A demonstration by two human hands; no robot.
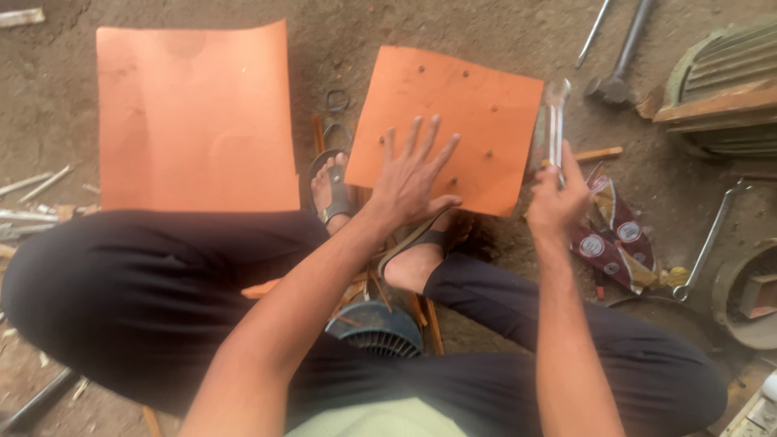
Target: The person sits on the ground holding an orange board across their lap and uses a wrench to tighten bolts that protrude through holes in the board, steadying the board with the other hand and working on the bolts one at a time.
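a person sits cross-legged on a dirt floor [340, 40]. a large plain orange sheet [194, 121] lies flat by the left knee. a smaller orange sheet [477, 105], dotted with holes and turned like a diamond, lies ahead of the sandalled feet. the left hand [413, 178] presses on it, fingers released and spread, likely to pin it. the right hand [557, 198] is clenched around a metal tool [554, 121], its long axis pointing away from the body, just beside the sheet's right edge.

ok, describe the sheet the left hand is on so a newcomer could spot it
Start at the big plain orange sheet on the dirt floor. To its right lies a smaller orange sheet, tilted, under the spread left hand. Unlike the plain one, it has small dark holes dotted across it.
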